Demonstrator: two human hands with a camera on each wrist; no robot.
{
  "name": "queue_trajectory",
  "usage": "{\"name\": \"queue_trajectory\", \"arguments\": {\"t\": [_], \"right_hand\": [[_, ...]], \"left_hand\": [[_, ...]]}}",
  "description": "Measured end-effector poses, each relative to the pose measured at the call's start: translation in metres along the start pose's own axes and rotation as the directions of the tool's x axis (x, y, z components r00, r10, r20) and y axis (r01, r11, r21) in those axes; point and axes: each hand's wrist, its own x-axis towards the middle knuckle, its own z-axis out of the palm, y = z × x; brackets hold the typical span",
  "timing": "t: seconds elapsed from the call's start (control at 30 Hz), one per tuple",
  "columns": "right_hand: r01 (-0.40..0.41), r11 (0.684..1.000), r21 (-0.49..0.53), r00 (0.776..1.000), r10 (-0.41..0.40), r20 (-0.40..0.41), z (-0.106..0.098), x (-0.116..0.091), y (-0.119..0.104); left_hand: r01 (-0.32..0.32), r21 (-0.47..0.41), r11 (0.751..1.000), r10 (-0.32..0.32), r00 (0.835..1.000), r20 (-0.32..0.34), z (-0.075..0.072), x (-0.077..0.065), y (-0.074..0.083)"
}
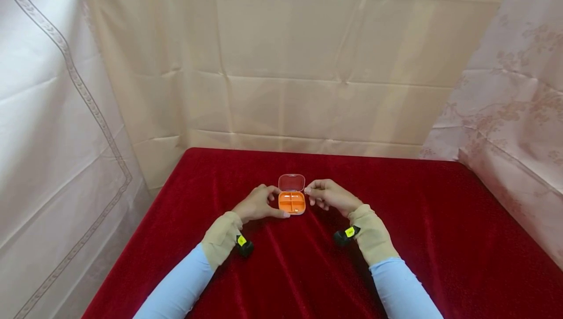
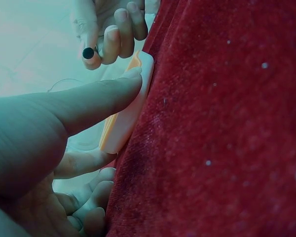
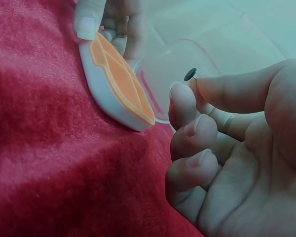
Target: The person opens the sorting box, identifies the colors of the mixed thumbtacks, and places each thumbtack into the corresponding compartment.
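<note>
At the lower middle of the head view: one orange pill box (image 1: 285,205) with four compartments, resting on a red-covered counter (image 1: 274,280); clear lid (image 1: 292,182) raised toward the top of the frame. One bright speck (image 1: 296,210) in the lower-right compartment, too small to identify. Status, by judgement: opening done; box steadied; lid not closed. Left hand (image 1: 257,205), left of the box, thumb at its lower edge, forefinger at its upper-left side. Right hand (image 1: 331,196), right of the box, just beside it, thumb and forefinger brought together. Forearms in pale blue sleeves (image 1: 181,280), slanting inward from the bottom of the frame.

Left wrist view, centre: pill box seen from its white outer side, orange insert above, pinched between left thumb, laid nearly straight, and forefinger; other left fingers bent, lower left. Upper left: one stud (image 2: 88,53), round dark head, at the right fingertips, apart from the box.

Right wrist view, right of centre: stud pinched between right thumb and forefinger, thin shaft in the grip, dark head outward; other visible fingers curled toward the palm. Upper left: pill box, left thumb on its rim, lid behind. Status, by judgement: stud in hand, not yet in any compartment; its placing appears to be left.
</note>
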Motion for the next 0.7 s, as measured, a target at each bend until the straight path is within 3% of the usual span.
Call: {"name": "queue_trajectory", "arguments": {"t": [0.7], "right_hand": [[0.008, 1.0, 0.004, 1.0, -0.008, -0.025, 0.0074, 0.0021, -0.0037]], "left_hand": [[0.005, -0.005, 1.0, -0.005, 1.0, 0.001, 0.0008, 0.0004, -0.0001]]}}
